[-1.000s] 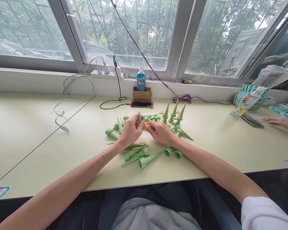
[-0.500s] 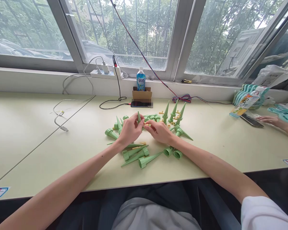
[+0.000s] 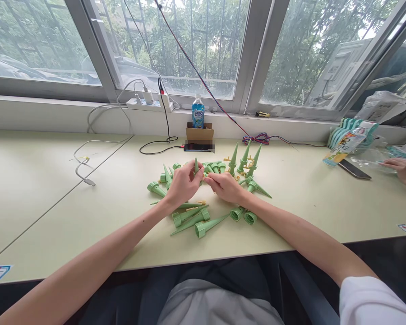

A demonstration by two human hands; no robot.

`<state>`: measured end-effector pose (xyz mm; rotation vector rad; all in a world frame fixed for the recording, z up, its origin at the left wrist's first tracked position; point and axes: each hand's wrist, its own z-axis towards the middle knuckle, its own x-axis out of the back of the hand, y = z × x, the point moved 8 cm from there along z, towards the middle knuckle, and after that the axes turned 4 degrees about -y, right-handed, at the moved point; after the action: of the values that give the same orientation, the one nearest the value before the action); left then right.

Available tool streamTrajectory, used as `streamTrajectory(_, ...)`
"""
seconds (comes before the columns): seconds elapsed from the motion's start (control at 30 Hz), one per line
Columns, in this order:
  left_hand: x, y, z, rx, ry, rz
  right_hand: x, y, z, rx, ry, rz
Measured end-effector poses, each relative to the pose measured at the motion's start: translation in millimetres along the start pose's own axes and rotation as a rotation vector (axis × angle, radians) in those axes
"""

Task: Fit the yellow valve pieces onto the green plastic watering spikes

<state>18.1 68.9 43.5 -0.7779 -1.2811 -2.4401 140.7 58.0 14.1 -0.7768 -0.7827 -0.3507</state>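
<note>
My left hand (image 3: 183, 184) is closed round a green plastic cone spike (image 3: 196, 166), whose tip points up between my fingers. My right hand (image 3: 225, 186) pinches at the same spike from the right, its fingertips touching the left hand's; what it holds is too small to name. Both hands hover over a pile of green cone spikes (image 3: 192, 217) lying on the pale table (image 3: 88, 212). Three spikes (image 3: 244, 159) stand upright just beyond my right hand, with small yellow parts (image 3: 238, 177) scattered beside them.
A drink bottle (image 3: 198, 112), a small cardboard box (image 3: 199, 134) and a phone (image 3: 196, 147) sit at the back by the window sill. Cables (image 3: 84, 167) trail on the left. At the far right another person's hand (image 3: 403, 169) rests near packaged goods (image 3: 348, 141) and a dark phone (image 3: 354, 169).
My hands have stayed together on the spike, barely shifting. The other person's hand at the right has drawn back toward the table's right edge.
</note>
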Motion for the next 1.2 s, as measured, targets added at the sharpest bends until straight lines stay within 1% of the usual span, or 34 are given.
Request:
streamTrajectory(0.1,0.5,1,0,-0.004,0.006,-0.008,2,-1,0,0.017,0.025,-0.025)
streamTrajectory(0.3,1.5,2,0,0.001,0.017,0.003,2,2,0,-0.014,0.047,-0.070)
streamTrajectory(0.57,1.5,6,-1,-0.025,0.003,0.041,-1,3,0,0.008,0.021,-0.074)
streamTrajectory(0.77,1.4,8,-1,-0.031,-0.005,0.042,-1,2,0,0.009,0.009,-0.044)
streamTrajectory(0.93,1.3,10,-1,-0.041,-0.006,0.028,-1,2,0,0.004,-0.007,-0.072)
streamTrajectory(1.2,0.3,12,-2,-0.040,0.001,0.071,1,0,-1,-0.011,0.013,-0.082)
